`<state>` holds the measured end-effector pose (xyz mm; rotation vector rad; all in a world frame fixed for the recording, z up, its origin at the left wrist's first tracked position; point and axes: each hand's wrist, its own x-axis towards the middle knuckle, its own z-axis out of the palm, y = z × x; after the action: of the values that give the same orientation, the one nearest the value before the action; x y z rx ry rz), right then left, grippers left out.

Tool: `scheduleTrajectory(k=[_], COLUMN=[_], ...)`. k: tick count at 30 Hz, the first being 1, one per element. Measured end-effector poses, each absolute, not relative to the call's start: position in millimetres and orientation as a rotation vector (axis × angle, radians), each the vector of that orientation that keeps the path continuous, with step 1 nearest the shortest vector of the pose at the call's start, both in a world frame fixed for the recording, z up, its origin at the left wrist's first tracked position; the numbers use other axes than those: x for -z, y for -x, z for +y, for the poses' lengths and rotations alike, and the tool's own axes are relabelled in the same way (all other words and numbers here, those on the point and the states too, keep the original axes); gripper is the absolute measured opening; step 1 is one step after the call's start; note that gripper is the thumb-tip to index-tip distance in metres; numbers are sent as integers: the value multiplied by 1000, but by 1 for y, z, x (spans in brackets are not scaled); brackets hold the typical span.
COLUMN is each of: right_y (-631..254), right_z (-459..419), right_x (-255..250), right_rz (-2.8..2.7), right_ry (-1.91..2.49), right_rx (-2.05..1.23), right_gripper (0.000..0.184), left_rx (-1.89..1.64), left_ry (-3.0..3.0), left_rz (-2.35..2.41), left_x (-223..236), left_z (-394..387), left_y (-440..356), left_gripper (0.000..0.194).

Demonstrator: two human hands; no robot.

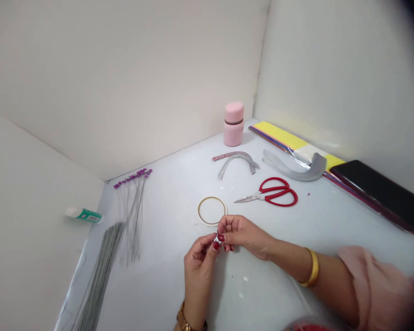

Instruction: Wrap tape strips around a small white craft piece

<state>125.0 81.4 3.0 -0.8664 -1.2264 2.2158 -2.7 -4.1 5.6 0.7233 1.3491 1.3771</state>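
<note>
Here we are in a white-walled corner point(124, 78), looking down on a white tabletop point(179, 184), and it's a busy spread! Along the right wall sits a stack of coloured paper point(283, 140) with a black smartphone point(379, 195) lying on its edge. In the far corner stands a pink bottle point(233, 124), and just in front of it lie curved grey strips point(236, 161). A larger grey strip in clear wrapping point(295, 168) rests against the paper. Over on the left, there's a long bundle of thin grey wires point(100, 271), then a spray of fine wires with purple tips point(133, 207), and a white tube with a green label point(83, 214) on its side by the wall.

Centre stage, red-handled scissors point(278, 191) lie with the blades pointing left, right beside a thin gold ring point(207, 210). Just below that ring, the hands are together! The left hand point(200, 266), wearing a wristwatch point(183, 320), and the right hand point(243, 234), with a yellow bangle point(312, 269) and a pink sleeve point(376, 289), meet at the fingertips point(221, 238). Both are pinched on a tiny pale piece point(216, 240) held in the air above the table, too small to make out.
</note>
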Motion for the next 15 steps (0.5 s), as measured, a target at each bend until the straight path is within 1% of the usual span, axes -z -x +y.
scheduleTrajectory(k=[6,15], right_y=[-126,-123], right_z=[81,75], right_x=[-3,-7], right_rz=[-1198,-1227], right_ry=[817,795], right_rx=[-2277,-2347], right_gripper=[31,31], left_rx=[-1364,-1426], left_ry=[-753,-695], left_rz=[1324,1355], left_x=[-8,-1], left_z=[-4,-4], left_y=[1,3], left_gripper=[17,13])
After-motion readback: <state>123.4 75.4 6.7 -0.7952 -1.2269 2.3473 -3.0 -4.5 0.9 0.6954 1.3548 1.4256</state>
